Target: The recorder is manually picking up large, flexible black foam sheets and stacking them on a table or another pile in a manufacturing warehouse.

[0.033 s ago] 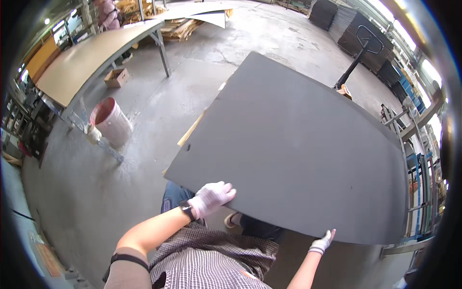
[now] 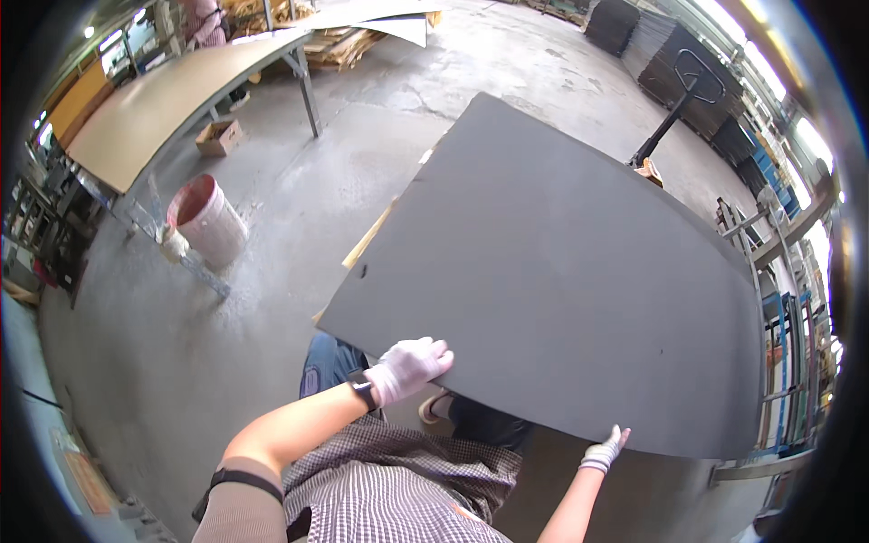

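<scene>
A large dark grey sheet point(image 2: 561, 271) lies in front of me, its near edge close to my body. My left hand point(image 2: 409, 369), in a whitish glove, is closed on that near edge, left of the middle, with bent fingers over the top. Farther right, my right hand point(image 2: 606, 450), gloved too, grips the same edge; its thumb side shows and the other fingers are partly hidden under the sheet. A small dark mark point(image 2: 364, 271) sits near the sheet's left edge. Pale material point(image 2: 369, 237) sticks out from under that side.
Left on the floor stands a stained bucket point(image 2: 208, 222), near a cardboard box point(image 2: 218, 138). Behind them is a table with a tan board point(image 2: 172, 100) and another person point(image 2: 206, 23). A pallet jack handle point(image 2: 679, 104) rises beyond the sheet. Metal racks point(image 2: 787, 362) line the right.
The sheet's near-left corner has shifted slightly to the right. My left hand has moved a little right and up with it; my right hand is nearly unchanged.
</scene>
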The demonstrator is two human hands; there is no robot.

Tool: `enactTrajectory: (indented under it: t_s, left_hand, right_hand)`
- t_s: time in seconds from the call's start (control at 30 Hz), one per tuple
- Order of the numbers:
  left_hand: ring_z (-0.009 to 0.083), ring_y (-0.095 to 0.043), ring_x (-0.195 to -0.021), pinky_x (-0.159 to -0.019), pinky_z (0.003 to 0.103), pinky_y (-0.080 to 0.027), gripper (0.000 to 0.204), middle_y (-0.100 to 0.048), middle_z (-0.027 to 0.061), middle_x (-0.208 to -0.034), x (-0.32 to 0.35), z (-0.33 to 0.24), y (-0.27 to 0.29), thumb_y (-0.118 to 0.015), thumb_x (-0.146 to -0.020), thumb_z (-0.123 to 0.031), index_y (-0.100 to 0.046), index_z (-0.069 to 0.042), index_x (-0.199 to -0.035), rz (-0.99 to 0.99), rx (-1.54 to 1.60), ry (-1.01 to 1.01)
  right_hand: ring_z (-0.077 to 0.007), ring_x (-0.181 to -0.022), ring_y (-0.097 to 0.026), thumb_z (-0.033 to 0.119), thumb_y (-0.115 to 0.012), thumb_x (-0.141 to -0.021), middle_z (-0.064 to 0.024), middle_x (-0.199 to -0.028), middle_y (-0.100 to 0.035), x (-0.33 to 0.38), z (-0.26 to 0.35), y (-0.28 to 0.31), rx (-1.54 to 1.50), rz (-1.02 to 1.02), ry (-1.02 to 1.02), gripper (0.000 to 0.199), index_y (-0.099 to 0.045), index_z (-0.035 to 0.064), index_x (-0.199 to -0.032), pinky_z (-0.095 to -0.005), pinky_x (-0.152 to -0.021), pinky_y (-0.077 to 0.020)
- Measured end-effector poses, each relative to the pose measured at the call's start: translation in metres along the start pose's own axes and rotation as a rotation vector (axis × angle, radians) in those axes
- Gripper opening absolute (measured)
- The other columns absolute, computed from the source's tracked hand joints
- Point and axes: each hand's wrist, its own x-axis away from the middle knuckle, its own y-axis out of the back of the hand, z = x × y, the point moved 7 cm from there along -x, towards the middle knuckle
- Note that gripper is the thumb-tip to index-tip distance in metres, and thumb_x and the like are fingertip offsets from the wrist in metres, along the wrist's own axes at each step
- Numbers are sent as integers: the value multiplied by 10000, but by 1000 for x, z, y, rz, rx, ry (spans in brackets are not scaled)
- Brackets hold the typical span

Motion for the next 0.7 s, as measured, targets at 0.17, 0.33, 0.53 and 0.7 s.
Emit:
enactTrajectory:
  t_s: [0.17,0.33,0.53,0.7]
  left_hand:
    - [266,-605,-766,-625,366,-534,99,-541,94,-796,-5,-4,-42,-572,-760,-90,-564,-71,-857,-49,163,156]
    - [297,-604,-837,-727,388,-541,237,-575,112,-859,-8,-17,-71,-702,-712,-137,-581,-57,-899,63,379,148]
    - [149,-615,-863,-789,295,-521,398,-637,39,-990,87,53,-67,-713,-832,-162,-596,-29,-1189,-37,1764,664]
    - [260,-531,-1088,-955,418,-410,789,-542,91,-1204,313,328,-28,-447,-871,-705,-464,-53,-1315,-1286,1603,1281]
  right_hand:
    - [-267,-1384,-305,214,-745,-807,-91,-1511,-349,-14,-22,-35,319,242,-59,997,-66,279,-1534,-506,-1146,-151]
    - [-258,-1414,-255,189,-715,-854,-105,-1520,-334,-69,-50,-35,513,188,-68,974,-17,276,-1528,-513,-1151,-151]
    - [-383,-1255,-436,440,-752,-782,-223,-1451,-353,-142,-50,-30,951,216,2,956,-204,95,-1486,-484,-1025,-438]
    - [-356,-1121,-542,273,-710,-827,-240,-1342,-456,-157,-43,20,896,-114,326,765,-295,71,-1438,-494,-930,-497]
